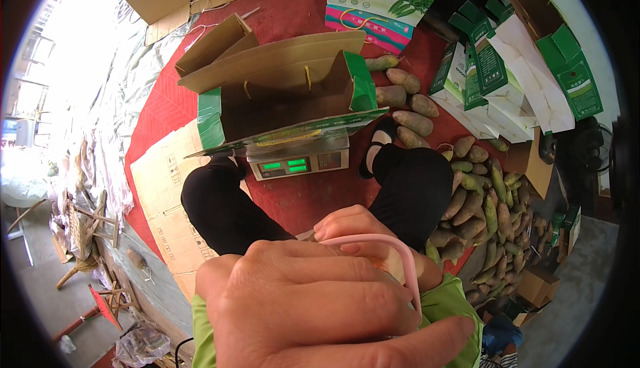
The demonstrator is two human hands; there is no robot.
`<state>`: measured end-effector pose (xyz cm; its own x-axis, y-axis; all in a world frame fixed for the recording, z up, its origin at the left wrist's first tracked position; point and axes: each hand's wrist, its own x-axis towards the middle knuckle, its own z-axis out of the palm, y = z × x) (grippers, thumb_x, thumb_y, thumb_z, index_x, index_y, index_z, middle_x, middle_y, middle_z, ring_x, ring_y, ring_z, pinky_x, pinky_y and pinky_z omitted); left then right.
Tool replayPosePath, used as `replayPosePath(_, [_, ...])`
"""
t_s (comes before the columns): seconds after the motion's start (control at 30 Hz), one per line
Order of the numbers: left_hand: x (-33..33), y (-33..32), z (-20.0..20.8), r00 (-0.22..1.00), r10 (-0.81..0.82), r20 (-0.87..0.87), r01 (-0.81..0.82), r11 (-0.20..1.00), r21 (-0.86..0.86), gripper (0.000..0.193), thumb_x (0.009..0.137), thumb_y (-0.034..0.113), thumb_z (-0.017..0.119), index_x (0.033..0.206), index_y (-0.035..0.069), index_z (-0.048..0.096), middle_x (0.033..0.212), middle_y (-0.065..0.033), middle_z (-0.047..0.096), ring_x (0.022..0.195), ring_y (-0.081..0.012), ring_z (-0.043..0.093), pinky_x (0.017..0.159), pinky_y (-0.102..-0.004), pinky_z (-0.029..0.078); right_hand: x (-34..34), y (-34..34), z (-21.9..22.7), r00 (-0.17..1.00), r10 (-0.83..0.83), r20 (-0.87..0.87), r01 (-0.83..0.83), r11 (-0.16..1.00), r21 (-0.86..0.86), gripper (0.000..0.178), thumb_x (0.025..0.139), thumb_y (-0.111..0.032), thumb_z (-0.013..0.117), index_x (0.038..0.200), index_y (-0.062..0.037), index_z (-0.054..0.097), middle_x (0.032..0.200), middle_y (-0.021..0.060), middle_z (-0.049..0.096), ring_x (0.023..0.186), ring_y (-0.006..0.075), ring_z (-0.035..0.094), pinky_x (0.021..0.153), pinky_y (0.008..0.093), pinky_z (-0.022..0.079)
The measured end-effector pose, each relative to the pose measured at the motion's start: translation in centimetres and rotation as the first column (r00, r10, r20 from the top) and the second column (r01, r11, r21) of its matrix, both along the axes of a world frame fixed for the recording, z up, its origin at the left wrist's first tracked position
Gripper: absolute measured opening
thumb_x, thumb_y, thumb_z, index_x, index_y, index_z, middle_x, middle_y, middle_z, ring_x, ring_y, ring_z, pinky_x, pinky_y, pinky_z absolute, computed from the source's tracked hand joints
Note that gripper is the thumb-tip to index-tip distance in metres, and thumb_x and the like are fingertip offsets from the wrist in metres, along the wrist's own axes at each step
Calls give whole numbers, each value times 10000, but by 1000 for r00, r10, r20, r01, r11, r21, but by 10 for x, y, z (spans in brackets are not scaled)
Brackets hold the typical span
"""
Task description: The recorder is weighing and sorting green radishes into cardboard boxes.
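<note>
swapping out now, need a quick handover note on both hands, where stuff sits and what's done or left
Left hand: close to the camera, laid over the right, grip closed around a thin pink curved band.
Right hand: mostly hidden beneath; fingers curled.
Open brown cardboard box with green flaps sits on the grey digital scale, display lit.
Pile of brown and green oblong root vegetables lies on the person's right.
The box looks empty from here; the pile remains unpacked.

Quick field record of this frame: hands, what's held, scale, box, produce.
left hand: close to the camera, fingers curled over a pink handle
right hand: behind the left, fingertips on the same handle
scale: on the red mat, green display lit
cardboard box: open, sitting on the scale
radishes: piled at the person's right
</note>
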<state>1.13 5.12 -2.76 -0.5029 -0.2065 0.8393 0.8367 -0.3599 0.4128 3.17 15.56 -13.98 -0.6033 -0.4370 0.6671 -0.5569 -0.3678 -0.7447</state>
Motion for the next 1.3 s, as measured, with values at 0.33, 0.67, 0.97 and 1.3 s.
replayPosePath(0.33, [-14,-12,1,984,-132,-120,110,979,-170,446,906,307,586,896,-136,637,641,-154,593,554,-232,634,521,-337,562,1,-1,19,987,-13,163,6,999,44,567,716,-23,754,1234,-5,522,1190,184,520,1050,328,539,847,409,486])
replayPosePath(0.67, [-14,-54,48,890,-192,413,403,754,-519,121,780,57,654,846,-38,688,729,-143,674,616,-242,669,577,-334,568,-2,0,21,986,-12,168,5,999,46,589,701,-1,747,1244,-5,522,1215,191,517,1058,334,539,856,415,482])
replayPosePath(0.97, [-14,-12,23,994,-13,104,10,999,36,439,917,292,572,919,-143,628,689,-190,614,609,-265,663,554,-350,576,-2,-4,19,987,-14,161,4,998,65,602,728,-30,757,1272,-22,499,1204,179,521,1055,315,540,859,405,481])
replayPosePath(1.3, [-22,-21,18,988,-133,76,125,987,104,457,924,279,565,917,-176,610,703,-212,608,616,-286,662,608,-357,581,-5,-4,18,969,47,241,-53,998,16,681,717,-132,805,1302,-40,469,1169,157,505,1077,306,526,866,380,481])
